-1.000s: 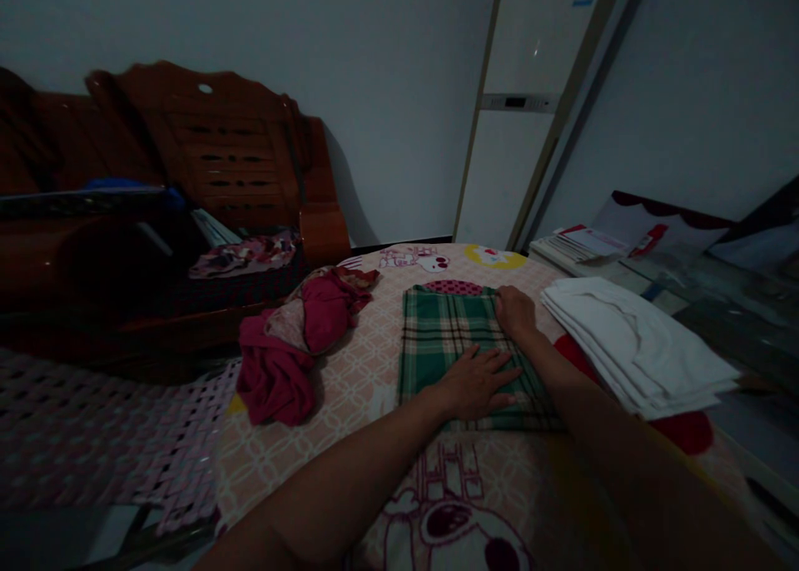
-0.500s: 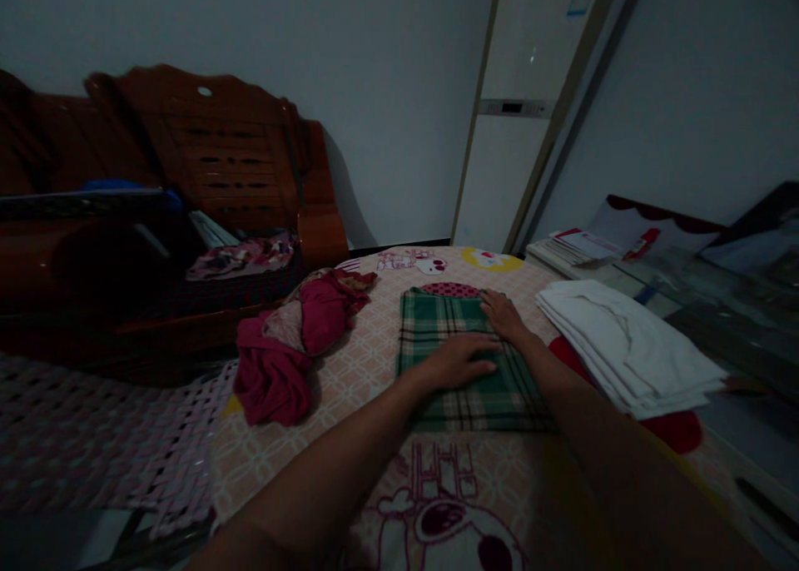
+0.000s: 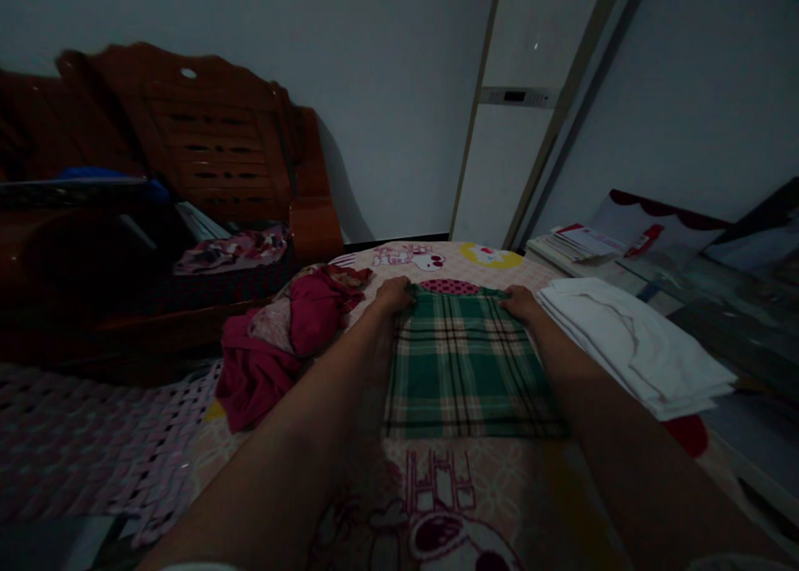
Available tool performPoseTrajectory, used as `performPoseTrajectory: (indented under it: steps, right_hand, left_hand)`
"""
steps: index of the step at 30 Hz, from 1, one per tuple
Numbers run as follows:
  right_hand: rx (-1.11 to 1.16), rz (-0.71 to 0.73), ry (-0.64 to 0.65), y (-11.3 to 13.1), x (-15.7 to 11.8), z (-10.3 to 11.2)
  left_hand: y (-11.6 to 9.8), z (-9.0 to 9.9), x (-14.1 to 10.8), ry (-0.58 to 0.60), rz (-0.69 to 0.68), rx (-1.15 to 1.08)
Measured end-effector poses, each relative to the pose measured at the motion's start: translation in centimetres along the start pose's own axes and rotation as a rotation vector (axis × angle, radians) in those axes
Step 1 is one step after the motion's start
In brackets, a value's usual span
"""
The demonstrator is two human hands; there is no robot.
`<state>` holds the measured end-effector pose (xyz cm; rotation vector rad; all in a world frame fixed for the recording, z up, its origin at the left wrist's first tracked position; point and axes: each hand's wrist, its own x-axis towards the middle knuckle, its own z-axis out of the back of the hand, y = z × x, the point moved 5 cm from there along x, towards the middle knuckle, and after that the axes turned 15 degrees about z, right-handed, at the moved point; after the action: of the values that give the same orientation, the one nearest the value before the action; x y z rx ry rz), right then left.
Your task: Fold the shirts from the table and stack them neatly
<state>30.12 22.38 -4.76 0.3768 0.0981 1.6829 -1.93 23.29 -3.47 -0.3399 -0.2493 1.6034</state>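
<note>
A folded green plaid cloth (image 3: 465, 359) lies flat on the patterned tablecloth (image 3: 499, 479). My left hand (image 3: 394, 292) is closed on its far left corner, and my right hand (image 3: 519, 301) pinches the far right corner. The far edge between them looks slightly raised. Left of the cloth is a crumpled magenta garment (image 3: 312, 313), apart from my left hand. A stack of folded white cloth (image 3: 630, 338) lies to the right, beside my right forearm.
A wooden bench (image 3: 200, 155) with clothes and other items stands at the left, near a pink woven seat (image 3: 93, 446). A tall white cabinet unit (image 3: 499, 171) stands at the back. Papers (image 3: 580, 245) and a glass-topped surface (image 3: 705, 280) are at the right.
My hands were lying on the plaid cloth. The left has moved forward and left to the far left corner; both now grip the far corners. The view has shifted slightly.
</note>
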Motion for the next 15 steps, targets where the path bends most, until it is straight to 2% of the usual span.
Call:
performPoseTrajectory:
  steps: [3, 8, 11, 15]
  right_hand:
    - [0.034, -0.018, -0.048, 0.0, 0.0, 0.4]
    - [0.284, 0.033, -0.342, 0.1, -0.8, 2.1]
    - [0.511, -0.010, -0.419, 0.0, -1.8, 3.1]
    - [0.720, -0.013, -0.473, 0.2, -4.2, 5.4]
  left_hand:
    - [-0.3, 0.3, 0.6, 0.064, 0.009, -0.023]
    - [-0.2, 1.0, 0.5, -0.003, -0.032, -0.137]
    - [-0.2, 1.8, -0.4, -0.055, -0.085, -0.296]
    - [-1.0, 3.5, -2.9, -0.083, -0.251, -0.498]
